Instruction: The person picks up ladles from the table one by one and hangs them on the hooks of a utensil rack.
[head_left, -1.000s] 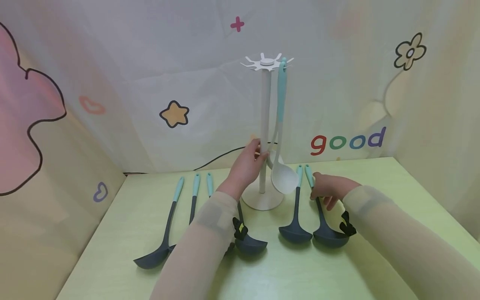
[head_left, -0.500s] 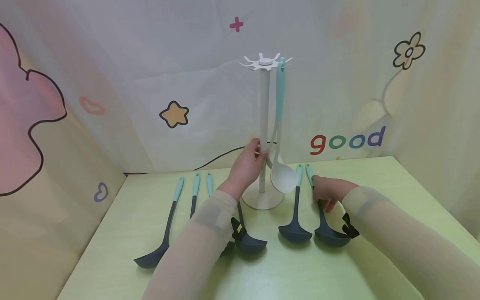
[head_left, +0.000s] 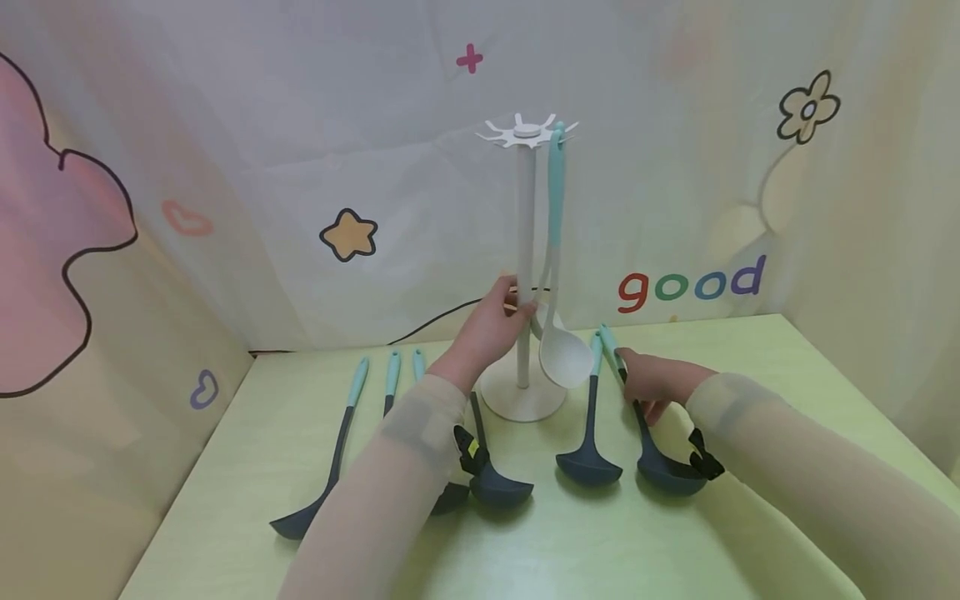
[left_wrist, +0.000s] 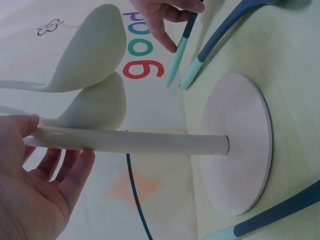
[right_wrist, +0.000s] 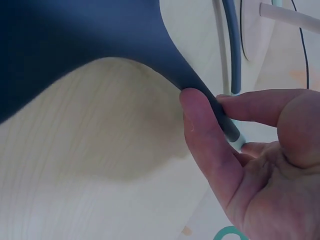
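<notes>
My left hand [head_left: 491, 329] grips the white pole [head_left: 526, 225] of an upright utensil rack, thumb on one side and fingers round the other. Two white ladles with mint handles hang from the rack's top; the front ladle [head_left: 566, 357] partly covers the rear ladle [left_wrist: 100, 105]. Over on the right, my right hand [head_left: 660, 379] pinches the shaft of a dark ladle [right_wrist: 185, 70] between thumb and fingers, just below its mint handle. Whether this ladle's bowl touches the table is unclear. Another dark ladle [head_left: 590, 467] lies between it and the rack's round base [head_left: 510, 407].
Several more dark ladles lie left of the rack, including the leftmost ladle [head_left: 341, 450] and one nearer the base [head_left: 501, 487]; my left sleeve hides parts of them. A printed curtain [head_left: 420, 167] stands behind the pale table [head_left: 225, 492].
My right hand has taken hold of the dark ladle's shaft. Its handle end has swung slightly left and its bowl slightly right. The left hand stays on the pole.
</notes>
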